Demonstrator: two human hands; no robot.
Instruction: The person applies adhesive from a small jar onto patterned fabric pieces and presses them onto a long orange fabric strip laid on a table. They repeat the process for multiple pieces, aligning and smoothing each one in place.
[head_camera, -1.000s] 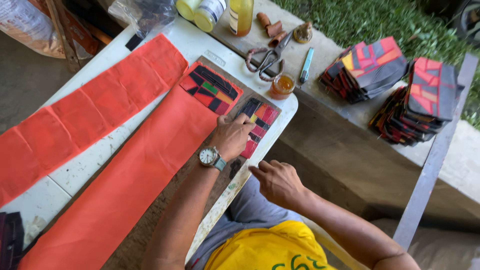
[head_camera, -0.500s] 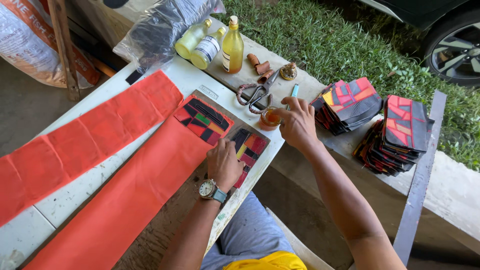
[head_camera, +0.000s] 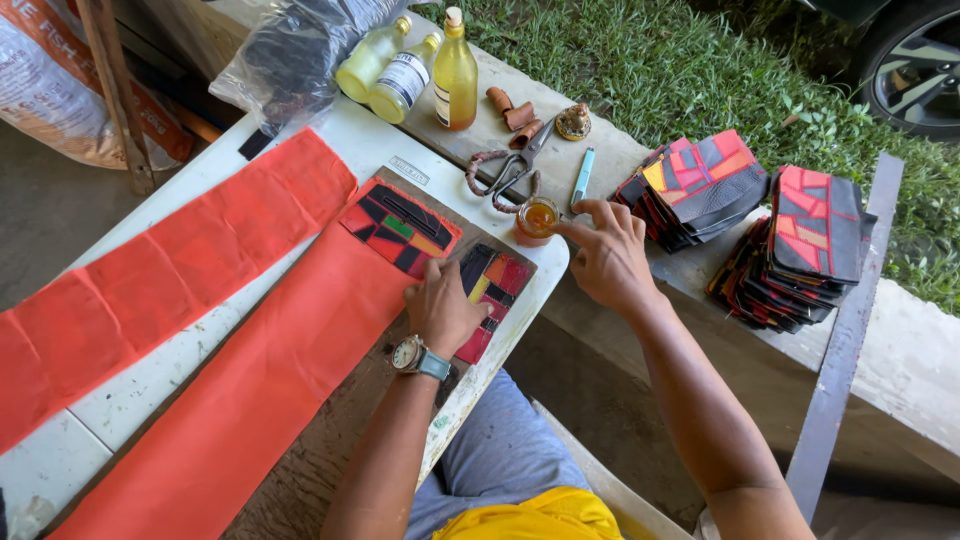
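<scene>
Beside the scissors (head_camera: 507, 175), the right hand (head_camera: 608, 262) has reached out from the lap, fingers loosely open, dipping into the small amber jar (head_camera: 536, 219); the left hand (head_camera: 443, 312) stays pressed flat on the patchwork piece (head_camera: 492, 300) on the bench (head_camera: 160, 375).

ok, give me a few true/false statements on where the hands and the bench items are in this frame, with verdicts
1. The left hand presses on the patchwork piece. True.
2. The right hand holds the scissors. False: its fingertip reaches the small cup of amber liquid; the scissors lie untouched.
3. Two stacks of patchwork pieces sit to the right. True.
4. The orange cloth strips are rolled up. False: they lie flat.
</scene>
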